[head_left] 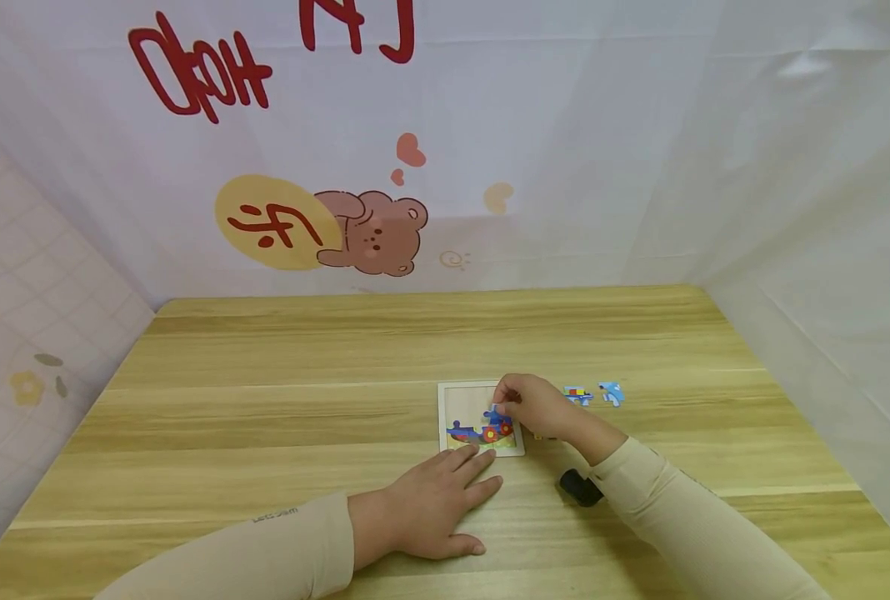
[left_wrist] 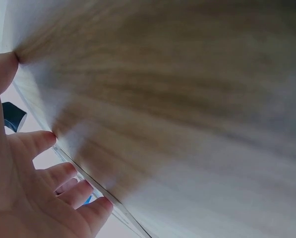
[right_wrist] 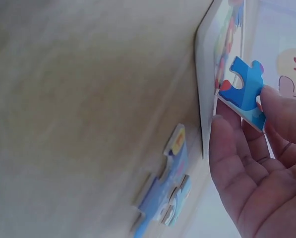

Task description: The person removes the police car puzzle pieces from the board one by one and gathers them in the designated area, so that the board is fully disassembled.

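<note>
A jigsaw puzzle board (head_left: 442, 412) with a pale raised rim lies on the wooden table. Pieces showing a blue vehicle with red-and-yellow wheels fill its lower part. My right hand (head_left: 541, 408) is over the board's right side. Between thumb and fingers it pinches a blue puzzle piece (right_wrist: 248, 89), held tilted near the rim in the right wrist view. My left hand (head_left: 433, 507) lies palm down with its fingers spread, fingertips at the board's near edge. In the left wrist view, that hand's fingers (left_wrist: 63, 173) reach the board's edge.
Two loose puzzle pieces, one with a red and yellow patch (head_left: 577, 395) and one light blue (head_left: 612, 393), lie right of the board. Another piece (head_left: 541, 437) is mostly hidden under the right wrist. A small black object (head_left: 580, 487) sits by the right sleeve. Fabric walls surround the table.
</note>
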The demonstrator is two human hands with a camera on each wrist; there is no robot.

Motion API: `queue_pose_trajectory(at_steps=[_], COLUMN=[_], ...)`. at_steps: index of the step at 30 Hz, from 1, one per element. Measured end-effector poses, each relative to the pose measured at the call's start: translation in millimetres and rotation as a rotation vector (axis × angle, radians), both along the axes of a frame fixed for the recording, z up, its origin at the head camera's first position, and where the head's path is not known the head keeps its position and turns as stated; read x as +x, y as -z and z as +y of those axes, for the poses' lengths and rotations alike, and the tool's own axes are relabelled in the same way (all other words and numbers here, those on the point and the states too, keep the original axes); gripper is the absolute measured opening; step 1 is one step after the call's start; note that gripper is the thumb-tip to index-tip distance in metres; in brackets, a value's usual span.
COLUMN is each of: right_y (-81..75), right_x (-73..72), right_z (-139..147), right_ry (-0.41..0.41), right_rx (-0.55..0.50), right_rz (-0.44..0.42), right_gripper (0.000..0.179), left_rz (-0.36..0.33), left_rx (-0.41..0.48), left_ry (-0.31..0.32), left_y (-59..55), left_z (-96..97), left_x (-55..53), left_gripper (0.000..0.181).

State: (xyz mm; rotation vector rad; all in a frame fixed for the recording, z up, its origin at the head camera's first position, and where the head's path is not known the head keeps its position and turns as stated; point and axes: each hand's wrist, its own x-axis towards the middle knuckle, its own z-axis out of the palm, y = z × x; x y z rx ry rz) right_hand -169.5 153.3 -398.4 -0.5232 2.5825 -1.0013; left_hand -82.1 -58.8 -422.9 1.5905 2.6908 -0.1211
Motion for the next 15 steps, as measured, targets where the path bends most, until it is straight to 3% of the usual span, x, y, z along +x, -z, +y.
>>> queue_pose_trajectory(at_steps=[9, 15], right_y=[-5.5, -13.6], right_x=[-5.2, -9.9], right_z=[12.4, 30.1], right_ry=[0.025, 0.075], right_rx=[-0.091, -0.100], right_rz=[-0.031, -0.041], right_gripper=[0.005, 0.007], left_rz=[-0.010, -0.029], left_rx=[-0.006, -0.016], left_ry=[0.001, -0.008], left_y=[0.5, -0.5], left_z=[0.3, 0.5], left_x=[-0.8, -0.7], left_gripper=[0.071, 0.071])
